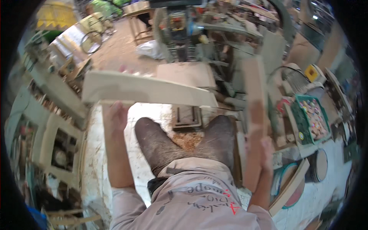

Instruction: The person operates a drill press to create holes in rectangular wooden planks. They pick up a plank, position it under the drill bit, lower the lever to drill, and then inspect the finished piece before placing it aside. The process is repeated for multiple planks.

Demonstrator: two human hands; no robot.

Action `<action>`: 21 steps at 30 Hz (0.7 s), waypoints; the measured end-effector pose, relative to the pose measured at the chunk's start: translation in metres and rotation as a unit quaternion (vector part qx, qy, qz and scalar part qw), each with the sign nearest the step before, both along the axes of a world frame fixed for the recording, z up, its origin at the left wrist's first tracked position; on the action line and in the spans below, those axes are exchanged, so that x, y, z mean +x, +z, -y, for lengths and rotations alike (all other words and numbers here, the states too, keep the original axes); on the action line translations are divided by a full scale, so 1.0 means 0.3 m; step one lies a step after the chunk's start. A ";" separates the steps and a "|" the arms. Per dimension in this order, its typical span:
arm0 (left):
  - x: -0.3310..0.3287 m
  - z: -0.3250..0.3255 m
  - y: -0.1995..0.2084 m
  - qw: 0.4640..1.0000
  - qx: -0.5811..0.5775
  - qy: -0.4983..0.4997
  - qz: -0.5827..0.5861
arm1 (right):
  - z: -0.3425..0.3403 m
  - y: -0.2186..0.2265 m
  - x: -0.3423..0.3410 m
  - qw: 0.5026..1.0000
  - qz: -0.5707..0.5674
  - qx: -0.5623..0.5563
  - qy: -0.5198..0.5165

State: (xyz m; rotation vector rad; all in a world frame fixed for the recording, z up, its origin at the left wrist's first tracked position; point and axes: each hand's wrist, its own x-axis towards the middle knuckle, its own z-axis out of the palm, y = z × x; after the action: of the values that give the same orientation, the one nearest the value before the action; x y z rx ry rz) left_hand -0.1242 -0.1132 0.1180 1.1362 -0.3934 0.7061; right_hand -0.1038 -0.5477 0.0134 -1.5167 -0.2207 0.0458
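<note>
My left hand (119, 114) is closed on the lower edge of a pale, tapering wooden board (149, 90), with fingertips just showing above its top edge. The board is raised in front of my knees and lies crosswise, its narrow end to the right. On the right, my right hand (266, 155) grips the side of a second, browner wooden board (256, 115), which stands lengthwise away from me. Part of that hand is hidden behind the wood, and both boards look slightly blurred.
Between my knees sits a dark slotted metal piece (186, 118) by a heap of sawdust (188, 141). A machine (178, 28) stands ahead behind a flat panel (188, 73). To the right are a green crate (303, 115) of small colourful pieces and a curved wooden strip (289, 189).
</note>
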 end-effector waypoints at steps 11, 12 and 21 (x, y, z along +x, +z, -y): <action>0.117 0.088 -0.576 0.893 0.316 0.321 0.023 | -0.354 0.021 0.176 0.917 -0.185 0.311 0.169; 0.129 0.130 -0.587 0.883 0.344 0.317 0.036 | -0.342 0.061 0.162 0.916 -0.166 0.320 0.174; 0.094 0.449 -0.576 0.793 0.529 0.281 0.113 | -0.263 0.038 0.299 0.879 -0.222 0.356 0.228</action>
State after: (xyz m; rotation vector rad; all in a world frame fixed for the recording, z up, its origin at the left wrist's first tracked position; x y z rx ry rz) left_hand -0.0961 -0.2480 -0.0548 2.3084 -0.7068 1.2077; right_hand -0.0140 -0.4688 0.0250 -0.6621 -0.1909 0.6198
